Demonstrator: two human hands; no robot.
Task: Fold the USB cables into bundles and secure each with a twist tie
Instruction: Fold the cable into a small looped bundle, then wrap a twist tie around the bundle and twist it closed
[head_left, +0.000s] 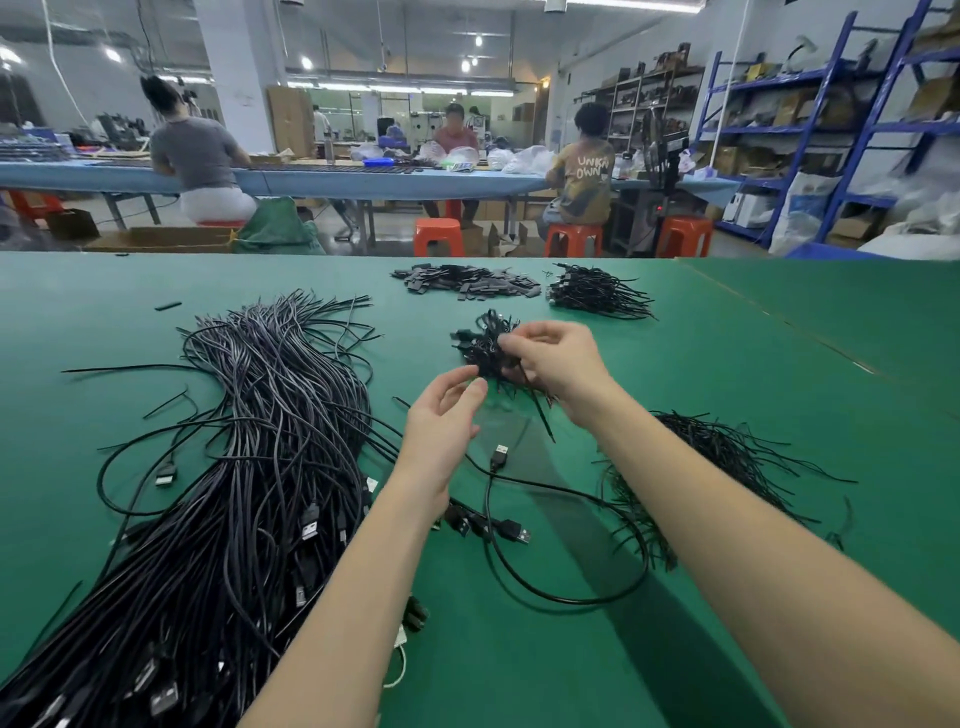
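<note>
Head view: both hands (550, 364) (441, 421) pinch a cable bundle (483, 348); shirt (584, 179) reads "UNKNOWN".

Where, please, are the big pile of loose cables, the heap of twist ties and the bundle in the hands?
loose cables (260, 441), head view, mid-pile.
twist ties (727, 457), head view, heap's centre.
bundle (480, 348), head view, left part.

- Two hands: left (441, 415), right (550, 364), both at one small dark tangle (485, 345) above the counter (779, 364).
- One big cable heap (249, 441), left of the tangle; too many cables to count.
- One loose cable (571, 597), just nearer than the tangle.
- Two tie piles: one (727, 457) right of the tangle, one (597, 291) beyond it.
- One pile of flat dark pieces (467, 283), beyond the tangle.
- Three people, far behind.
- Three orange stools (439, 236) in plain view.
</note>
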